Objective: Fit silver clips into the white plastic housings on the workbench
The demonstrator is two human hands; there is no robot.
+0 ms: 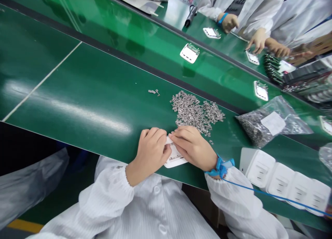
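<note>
Near the front edge of the green table, a white plastic housing (175, 162) lies between my hands, its open inner side facing up. My left hand (151, 151) is closed on its left side, fingers curled and thumb over the inside. Pinched fingers of my right hand (193, 144) press at the housing's far edge. Whether a small part is between these fingertips is hidden. Just beyond my right hand spreads a pile of small metal parts (190, 109). A few more metal parts (155, 92) lie apart to its left. A blue wrist strap (220, 167) circles my right wrist.
Several white plastic housings (281, 180) stand in a row at right, the strap's blue cord crossing them. Behind them lies a clear bag of metal parts (269, 123). Housings with circuit boards (190, 53) rest on the green belt (155, 42). Co-workers' hands (256, 40) work across it.
</note>
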